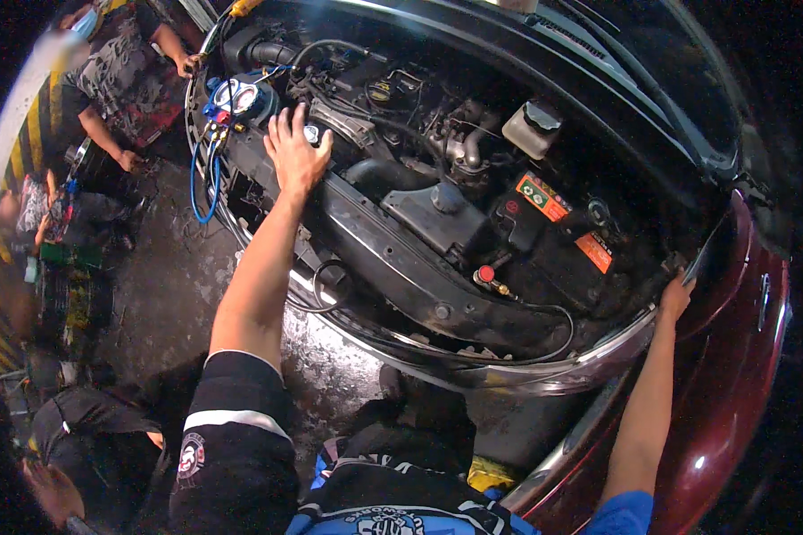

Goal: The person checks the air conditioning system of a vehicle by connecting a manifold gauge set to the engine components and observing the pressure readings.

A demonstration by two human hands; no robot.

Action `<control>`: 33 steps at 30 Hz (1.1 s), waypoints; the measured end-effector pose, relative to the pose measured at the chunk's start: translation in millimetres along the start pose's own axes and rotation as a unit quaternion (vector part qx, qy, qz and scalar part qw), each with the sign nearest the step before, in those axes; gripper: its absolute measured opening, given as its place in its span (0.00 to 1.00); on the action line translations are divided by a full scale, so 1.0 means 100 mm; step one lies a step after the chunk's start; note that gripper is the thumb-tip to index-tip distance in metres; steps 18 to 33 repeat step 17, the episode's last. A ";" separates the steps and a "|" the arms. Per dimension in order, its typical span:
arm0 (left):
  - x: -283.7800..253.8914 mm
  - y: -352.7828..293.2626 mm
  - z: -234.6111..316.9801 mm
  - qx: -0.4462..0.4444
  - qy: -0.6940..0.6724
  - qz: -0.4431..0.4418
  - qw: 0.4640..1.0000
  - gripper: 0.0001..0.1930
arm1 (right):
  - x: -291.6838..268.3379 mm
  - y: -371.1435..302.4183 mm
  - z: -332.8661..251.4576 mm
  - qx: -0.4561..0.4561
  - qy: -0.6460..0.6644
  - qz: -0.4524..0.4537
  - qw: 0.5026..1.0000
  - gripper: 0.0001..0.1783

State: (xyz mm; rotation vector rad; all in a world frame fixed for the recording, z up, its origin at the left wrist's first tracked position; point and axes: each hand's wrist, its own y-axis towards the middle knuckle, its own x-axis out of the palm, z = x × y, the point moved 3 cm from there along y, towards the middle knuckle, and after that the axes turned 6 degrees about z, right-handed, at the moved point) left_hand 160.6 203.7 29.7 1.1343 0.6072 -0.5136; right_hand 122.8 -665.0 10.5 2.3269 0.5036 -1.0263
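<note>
My left hand (298,153) is open, fingers spread, over the black panel at the front of the engine bay. Just beyond it to the left stands a manifold gauge set (235,98) with two round dials and a blue hose (207,205) hanging from it. At the right corner of the bay, my right hand (676,292) is closed over the fender edge (656,314), its fingertips partly hidden. A red-capped hose coupler (484,275) sits between the hands, and a thin dark hose (569,334) curves away from it along the front.
The car is dark red (732,383). A battery (553,254) with orange labels and a pale fluid reservoir (533,127) lie inside the bay. Another person's hand (187,66) touches the bay's left edge. More people are at the left, one in a dark cap (89,428).
</note>
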 end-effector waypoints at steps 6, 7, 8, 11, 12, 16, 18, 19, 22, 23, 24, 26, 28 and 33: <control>0.43 -0.02 0.74 0.270 -0.137 -0.319 0.898 0.34 | 0.05 0.03 0.00 -0.068 -0.051 0.038 0.996 0.42; 0.54 -0.11 0.87 0.323 -0.070 -0.370 0.868 0.38 | 0.03 0.00 -0.02 -0.026 -0.044 0.026 0.998 0.41; 0.71 -0.14 0.94 0.264 -0.018 -0.514 0.816 0.43 | -0.01 -0.05 -0.06 -0.035 -0.043 0.035 0.998 0.41; 0.88 -0.23 1.10 0.210 -0.002 -0.569 0.795 0.39 | -0.07 -0.09 -0.16 -0.014 -0.006 0.008 1.000 0.40; 0.90 -0.23 1.14 0.212 -0.015 -0.563 0.799 0.39 | -0.06 -0.11 -0.17 -0.030 -0.030 0.008 0.999 0.42; 0.92 -0.26 1.19 0.187 0.099 -0.583 0.785 0.42 | -0.08 -0.13 -0.16 0.006 -0.047 0.008 0.999 0.45; 0.89 -0.25 1.20 0.182 0.116 -0.591 0.778 0.41 | -0.08 -0.12 -0.18 0.034 -0.041 -0.011 0.998 0.42; 0.89 -0.25 1.20 0.182 0.116 -0.591 0.778 0.41 | -0.08 -0.12 -0.18 0.034 -0.041 -0.011 0.998 0.42; 0.89 -0.25 1.20 0.182 0.116 -0.591 0.778 0.41 | -0.08 -0.12 -0.18 0.034 -0.041 -0.011 0.998 0.42; 0.89 -0.25 1.20 0.182 0.116 -0.591 0.778 0.41 | -0.08 -0.12 -0.18 0.034 -0.041 -0.011 0.998 0.42; 0.89 -0.25 1.20 0.182 0.116 -0.591 0.778 0.41 | -0.08 -0.12 -0.18 0.034 -0.041 -0.011 0.998 0.42; 0.89 -0.25 1.20 0.182 0.116 -0.591 0.778 0.41 | -0.08 -0.12 -0.18 0.034 -0.041 -0.011 0.998 0.42; 0.89 -0.25 1.20 0.182 0.116 -0.591 0.778 0.41 | -0.08 -0.12 -0.18 0.034 -0.041 -0.011 0.998 0.42; 0.89 -0.25 1.20 0.182 0.116 -0.591 0.778 0.41 | -0.08 -0.12 -0.18 0.034 -0.041 -0.011 0.998 0.42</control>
